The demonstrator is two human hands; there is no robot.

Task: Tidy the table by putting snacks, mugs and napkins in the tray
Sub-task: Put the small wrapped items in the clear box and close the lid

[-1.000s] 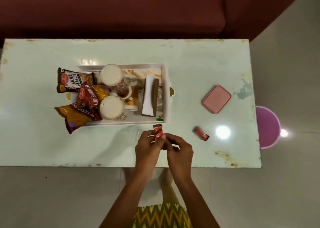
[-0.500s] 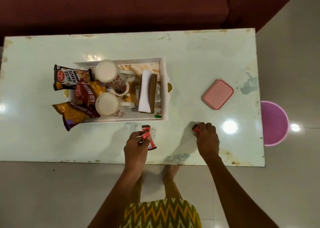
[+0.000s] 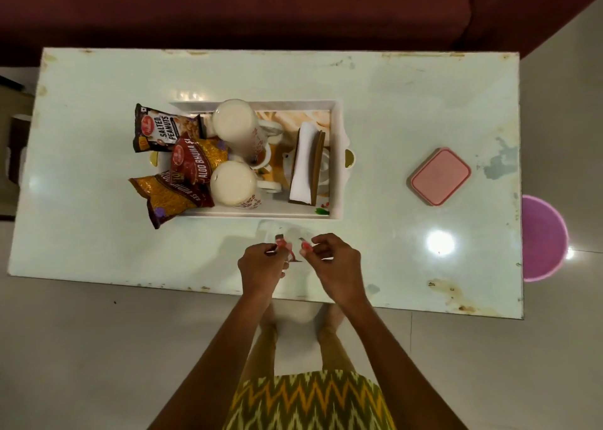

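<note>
1. Fingertips (image 3: pixel 277 248) of left hand (image 3: pixel 261 266) pinched on a small red wrapper (image 3: pixel 283 245), low centre of the frame, just below the tray's near wall.
2. Right hand (image 3: pixel 336 266) beside it, thumb and forefinger closed on a second small red wrapper (image 3: pixel 305 244); the two wrappers close together, touching or not cannot be told.
3. Both wrappers held over the pale table (image 3: pixel 98 250), between the hands and the tray (image 3: pixel 339 136), near its lower edge, outside it.
4. Tray at centre of the frame, white, with a gold handle at its right end.
5. Inside the tray: two white mugs (image 3: pixel 233 126), one above the other in the frame, handles pointing right; right of them a napkin holder (image 3: pixel 306 165) with white napkins, leaning.
6. At the tray's left end, three snack packets: salted peanuts packet (image 3: pixel 163 129) uppermost, Aloo Bhujia packet (image 3: pixel 195 159) in the middle, a yellow sev packet (image 3: pixel 169 198) lowest, the outer two hanging over the tray's left rim.
7. Pink lidded box (image 3: pixel 440 177) on the table well to the right of the tray.
8. Purple round stool (image 3: pixel 545 237) past the table's right edge, on the floor.
</note>
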